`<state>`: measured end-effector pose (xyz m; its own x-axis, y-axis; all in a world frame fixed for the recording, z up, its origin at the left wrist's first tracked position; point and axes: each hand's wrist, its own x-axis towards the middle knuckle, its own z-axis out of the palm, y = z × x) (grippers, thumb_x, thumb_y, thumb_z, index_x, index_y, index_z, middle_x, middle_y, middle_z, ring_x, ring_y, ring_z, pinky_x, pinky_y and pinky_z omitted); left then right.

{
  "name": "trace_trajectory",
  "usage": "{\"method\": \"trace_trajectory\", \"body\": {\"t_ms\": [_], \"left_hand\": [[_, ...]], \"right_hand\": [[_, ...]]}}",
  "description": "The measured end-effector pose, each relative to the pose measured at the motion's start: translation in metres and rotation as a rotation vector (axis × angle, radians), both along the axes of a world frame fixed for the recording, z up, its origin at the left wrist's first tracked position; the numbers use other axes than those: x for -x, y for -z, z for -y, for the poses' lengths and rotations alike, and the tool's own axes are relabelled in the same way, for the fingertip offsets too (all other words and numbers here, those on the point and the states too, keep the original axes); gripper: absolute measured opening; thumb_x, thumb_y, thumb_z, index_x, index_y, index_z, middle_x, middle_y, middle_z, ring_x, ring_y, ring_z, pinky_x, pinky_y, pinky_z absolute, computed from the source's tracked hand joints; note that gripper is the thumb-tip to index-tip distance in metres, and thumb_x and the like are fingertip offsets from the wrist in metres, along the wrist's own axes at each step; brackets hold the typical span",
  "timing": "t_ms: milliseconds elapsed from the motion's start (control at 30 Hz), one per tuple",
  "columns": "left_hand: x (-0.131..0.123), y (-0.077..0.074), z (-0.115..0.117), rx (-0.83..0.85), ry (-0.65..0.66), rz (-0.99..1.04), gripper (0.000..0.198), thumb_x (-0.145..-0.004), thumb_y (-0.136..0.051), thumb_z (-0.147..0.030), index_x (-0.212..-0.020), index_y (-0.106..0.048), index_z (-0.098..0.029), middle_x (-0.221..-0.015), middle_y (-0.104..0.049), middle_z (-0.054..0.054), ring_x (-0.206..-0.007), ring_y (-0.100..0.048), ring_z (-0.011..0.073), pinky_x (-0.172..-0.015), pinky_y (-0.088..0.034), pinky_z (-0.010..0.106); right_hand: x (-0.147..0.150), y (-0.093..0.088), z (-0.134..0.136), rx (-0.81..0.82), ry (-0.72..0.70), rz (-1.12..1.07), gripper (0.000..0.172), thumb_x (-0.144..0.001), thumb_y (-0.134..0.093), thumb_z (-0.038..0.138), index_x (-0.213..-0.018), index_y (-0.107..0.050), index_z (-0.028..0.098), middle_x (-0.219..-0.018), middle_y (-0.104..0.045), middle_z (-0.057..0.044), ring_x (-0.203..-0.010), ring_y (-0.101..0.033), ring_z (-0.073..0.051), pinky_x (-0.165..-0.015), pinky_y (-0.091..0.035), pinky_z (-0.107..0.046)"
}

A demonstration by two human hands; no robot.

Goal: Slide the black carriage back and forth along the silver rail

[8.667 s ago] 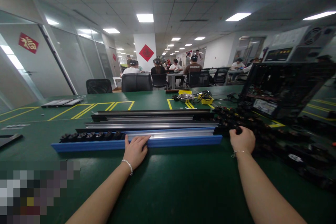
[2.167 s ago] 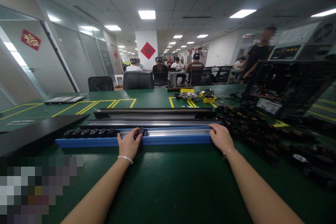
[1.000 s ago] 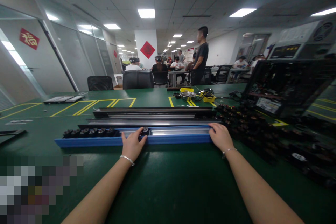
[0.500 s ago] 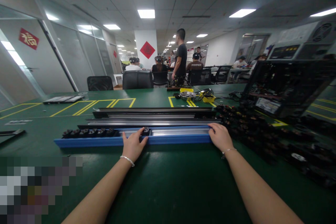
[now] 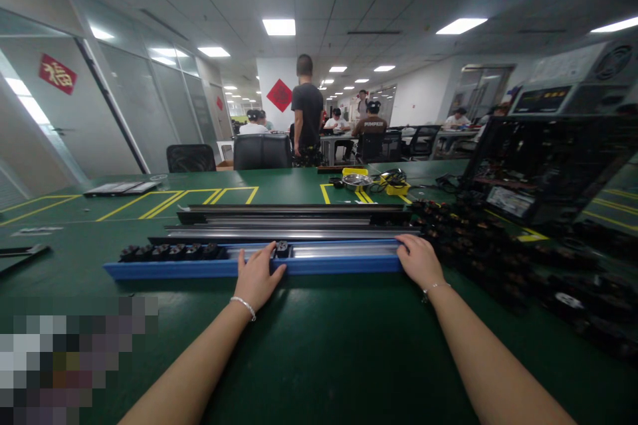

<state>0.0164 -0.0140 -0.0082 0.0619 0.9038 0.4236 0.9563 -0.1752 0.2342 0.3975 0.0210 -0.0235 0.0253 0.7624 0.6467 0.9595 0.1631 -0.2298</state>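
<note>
Midway along the blue rail (image 5: 343, 265), the left hand (image 5: 255, 277) touches a black block (image 5: 282, 250) sitting inside; from where I stand, I can't tell whether it pinches. The block looks light, hard, best taken by its sides. The right hand (image 5: 423, 261) clasps the stiff-looking rail's right end; both reach palm-down over the tabletop (image 5: 329, 358).

Ceiling lights (image 5: 279, 27) (bright rectangles) shine above glass partitions (image 5: 124, 99) and black chairs (image 5: 262, 151).

The left hand (image 5: 258, 274), fingers spread, touches a black module (image 5: 282, 250) in the blue rail (image 5: 343, 265). The right hand (image 5: 421, 261) rests on the rail's right end.
</note>
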Motion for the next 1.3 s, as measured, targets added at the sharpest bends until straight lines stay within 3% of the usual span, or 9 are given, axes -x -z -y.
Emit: {"method": "trace_trajectory", "body": {"t_ms": [233, 767, 1033, 1300], "left_hand": [[0.001, 0.003, -0.001, -0.044, -0.021, -0.035, 0.037, -0.081, -0.046, -0.044, -0.11, -0.056, -0.022, -0.113, -0.062, 0.008, -0.111, -0.051, 0.0243, -0.106, -0.014, 0.052], [-0.001, 0.001, 0.002, -0.012, 0.023, -0.047, 0.036, -0.084, -0.042, -0.041, -0.114, -0.056, -0.027, -0.118, -0.061, 0.007, -0.119, -0.044, 0.0243, -0.105, -0.008, 0.058], [-0.001, 0.001, 0.002, -0.016, 0.036, -0.078, 0.038, -0.085, -0.04, -0.042, -0.116, -0.055, -0.025, -0.117, -0.061, 0.007, -0.118, -0.045, 0.0236, -0.104, -0.01, 0.06], [-0.002, 0.0, 0.003, -0.015, 0.07, -0.075, 0.037, -0.085, -0.04, -0.043, -0.118, -0.053, -0.03, -0.108, -0.064, 0.004, -0.109, -0.05, 0.0229, -0.103, -0.004, 0.062]], "right_hand": [[0.0, 0.0, 0.0, -0.003, -0.005, -0.005, 0.035, -0.076, -0.037, 0.021, -0.095, -0.066, 0.017, -0.101, -0.065, -0.008, -0.1, -0.055, -0.021, -0.094, -0.038, -0.039], [0.0, 0.0, 0.0, -0.002, 0.006, 0.008, 0.035, -0.076, -0.037, 0.021, -0.096, -0.066, 0.016, -0.102, -0.064, -0.009, -0.099, -0.054, -0.02, -0.095, -0.037, -0.038], [0.015, -0.008, 0.009, -0.004, 0.161, 0.042, 0.033, -0.077, -0.041, 0.024, -0.096, -0.067, 0.019, -0.108, -0.062, -0.007, -0.111, -0.046, -0.024, -0.096, -0.033, -0.042], [0.092, -0.015, 0.023, -0.018, -0.232, 0.106, 0.033, -0.079, -0.042, 0.021, -0.104, -0.063, 0.019, -0.115, -0.059, -0.007, -0.118, -0.04, -0.022, -0.098, -0.033, -0.039]]}}
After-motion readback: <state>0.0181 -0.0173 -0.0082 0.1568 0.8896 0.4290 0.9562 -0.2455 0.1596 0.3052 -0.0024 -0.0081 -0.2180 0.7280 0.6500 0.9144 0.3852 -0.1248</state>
